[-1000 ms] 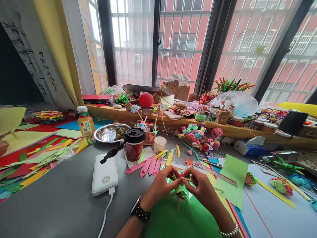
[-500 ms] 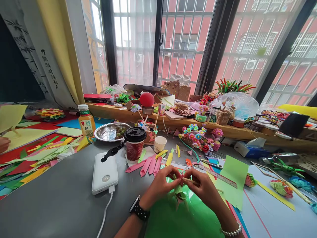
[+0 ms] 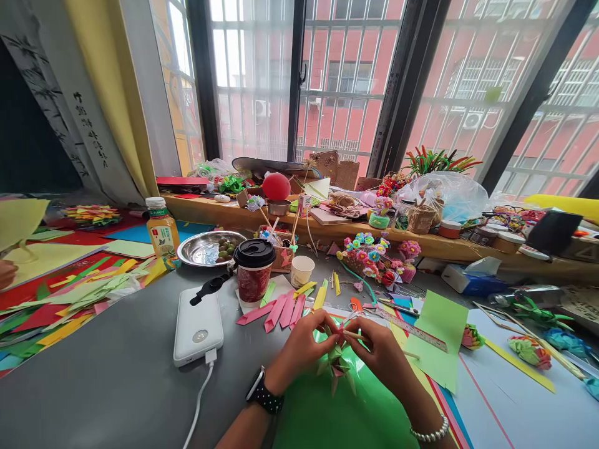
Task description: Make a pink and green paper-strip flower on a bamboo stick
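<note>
My left hand point(image 3: 311, 343), with a dark watch at the wrist, is closed on a folded paper flower point(image 3: 337, 362) of green and pink points. The flower hangs below my fingertips over a shiny green surface point(image 3: 346, 418). My right hand point(image 3: 381, 343), wearing a beaded bracelet, pinches a thin pale stick point(image 3: 354, 335) that points toward the flower's top. Fingertips of both hands nearly meet there and hide the exact contact. Pink folded paper strips point(image 3: 281, 312) lie beyond my left hand. Just past my fingers sits a pair of scissors point(image 3: 350, 310), partly covered.
A white power bank point(image 3: 199, 327) with its cable lies left, near a lidded red cup point(image 3: 254, 271), a paper cup point(image 3: 302, 272) and a metal plate point(image 3: 187, 252). Right are a ruler point(image 3: 416, 332), green paper point(image 3: 437, 337) and paper flowers point(image 3: 531, 351). Another person's hand point(image 3: 7, 273) shows far left.
Both hands stay close together over the green surface. The right fingers have shifted slightly on the stick, and the flower is turned a little. The view has moved slightly.
</note>
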Action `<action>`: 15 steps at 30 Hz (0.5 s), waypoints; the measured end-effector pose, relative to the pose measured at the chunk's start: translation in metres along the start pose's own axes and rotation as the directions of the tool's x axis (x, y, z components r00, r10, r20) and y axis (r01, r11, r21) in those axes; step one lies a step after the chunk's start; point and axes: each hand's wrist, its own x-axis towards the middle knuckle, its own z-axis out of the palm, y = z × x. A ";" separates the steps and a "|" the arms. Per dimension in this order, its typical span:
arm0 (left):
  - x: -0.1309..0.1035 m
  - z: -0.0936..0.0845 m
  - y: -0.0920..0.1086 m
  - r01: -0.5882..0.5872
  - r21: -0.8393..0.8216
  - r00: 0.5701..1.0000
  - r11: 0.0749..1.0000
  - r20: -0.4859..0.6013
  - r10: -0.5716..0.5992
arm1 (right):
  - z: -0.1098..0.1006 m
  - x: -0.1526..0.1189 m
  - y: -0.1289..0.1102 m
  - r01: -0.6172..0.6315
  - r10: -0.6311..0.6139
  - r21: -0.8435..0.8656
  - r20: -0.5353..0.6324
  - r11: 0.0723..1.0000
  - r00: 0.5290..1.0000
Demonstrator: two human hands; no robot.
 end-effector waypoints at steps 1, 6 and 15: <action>0.000 0.000 -0.001 -0.002 0.014 1.000 1.000 -0.001 0.002 | 0.000 0.000 0.001 -0.006 0.006 0.024 0.009 1.000 1.000; 0.000 -0.002 -0.001 -0.024 -0.012 1.000 1.000 0.008 0.024 | -0.004 0.001 0.000 -0.034 0.031 0.083 0.038 0.996 0.999; 0.001 -0.006 0.003 -0.015 -0.061 0.999 0.998 0.044 0.018 | -0.005 0.001 -0.003 -0.074 0.069 0.136 0.039 0.988 0.997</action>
